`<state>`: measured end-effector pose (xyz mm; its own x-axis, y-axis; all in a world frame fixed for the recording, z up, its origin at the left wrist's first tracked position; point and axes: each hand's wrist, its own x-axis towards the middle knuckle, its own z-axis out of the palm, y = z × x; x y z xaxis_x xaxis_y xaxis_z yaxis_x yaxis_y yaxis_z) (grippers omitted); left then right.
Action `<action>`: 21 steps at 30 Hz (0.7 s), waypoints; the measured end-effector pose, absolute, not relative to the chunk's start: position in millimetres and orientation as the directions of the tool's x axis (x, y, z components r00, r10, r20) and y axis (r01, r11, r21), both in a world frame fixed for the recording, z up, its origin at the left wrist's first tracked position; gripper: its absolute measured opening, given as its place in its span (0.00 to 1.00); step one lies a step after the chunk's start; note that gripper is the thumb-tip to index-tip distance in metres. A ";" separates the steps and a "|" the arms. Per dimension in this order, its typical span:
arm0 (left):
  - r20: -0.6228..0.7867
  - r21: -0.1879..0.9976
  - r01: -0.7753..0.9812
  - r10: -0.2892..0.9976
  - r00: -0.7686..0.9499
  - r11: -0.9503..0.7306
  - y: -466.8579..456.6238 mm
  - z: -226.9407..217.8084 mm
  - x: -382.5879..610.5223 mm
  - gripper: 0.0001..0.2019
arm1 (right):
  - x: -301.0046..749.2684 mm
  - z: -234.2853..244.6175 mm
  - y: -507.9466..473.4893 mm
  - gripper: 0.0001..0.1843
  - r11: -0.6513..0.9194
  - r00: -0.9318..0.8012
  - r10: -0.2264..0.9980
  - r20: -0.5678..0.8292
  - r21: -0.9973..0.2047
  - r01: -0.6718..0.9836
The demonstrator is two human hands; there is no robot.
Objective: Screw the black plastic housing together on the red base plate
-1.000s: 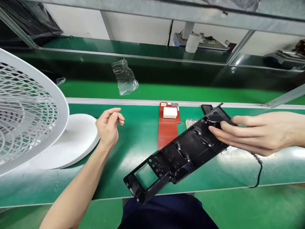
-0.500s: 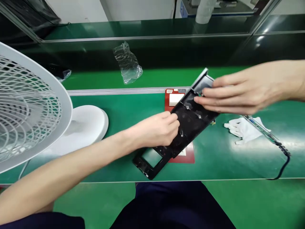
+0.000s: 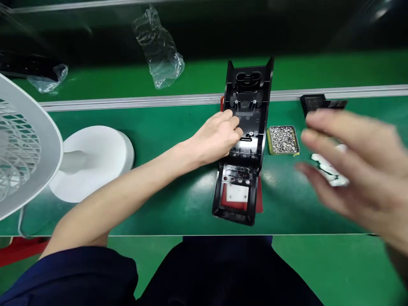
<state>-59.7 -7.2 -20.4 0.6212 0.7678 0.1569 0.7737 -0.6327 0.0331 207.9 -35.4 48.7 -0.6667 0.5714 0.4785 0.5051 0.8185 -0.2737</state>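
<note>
A long black plastic housing (image 3: 244, 121), open side up with screw posts and a rectangular window, lies lengthwise over a red board (image 3: 259, 197). Through the window shows a white block (image 3: 237, 193) on that board. My left hand (image 3: 219, 136) is closed on the housing's left wall, its fingertips curled inside. To the right, my right hand (image 3: 353, 165) is in the air, blurred, fingers stretched and thumb apart, with nothing in it. Closest to its fingers is a shallow tray (image 3: 270, 142) of small metal screws (image 3: 283, 139). A white glove (image 3: 331, 170) is partly hidden behind that hand.
A white fan (image 3: 95, 161) stands on the green bench at left. A clear plastic bag (image 3: 162, 55) lies beyond the metal rail (image 3: 143, 102). At the back right sits a small black box (image 3: 312, 102). Another bag (image 3: 47, 78) with something dark is at far left.
The housing has turned from tilted to nearly straight and come down onto the red board. My right hand has let go of its far end and moved right. The view has tilted down.
</note>
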 end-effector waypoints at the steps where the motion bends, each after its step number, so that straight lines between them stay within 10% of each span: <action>1: 0.161 0.056 0.780 0.777 0.608 -0.623 -4.2 -24.6 -59.6 0.17 | 209.1 30.3 -55.1 0.31 0.849 -0.685 0.523 0.508 -0.242 0.469; 13: 0.027 -0.008 0.856 0.855 0.518 -0.518 0.4 -33.3 -45.2 0.15 | 188.7 -88.7 -158.7 0.23 0.747 -0.669 0.657 0.348 -0.417 0.517; 21: 0.206 0.112 0.874 0.871 0.446 -0.474 0.1 -20.7 -62.1 0.16 | 191.7 -96.7 -159.8 0.26 0.788 -0.699 0.609 0.375 -0.387 0.479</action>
<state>-62.1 0.1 -20.7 0.4459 0.8712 0.2056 0.8737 -0.4735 0.1117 191.7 -159.8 -96.7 -0.6987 0.6093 0.3748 0.4792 0.7877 -0.3873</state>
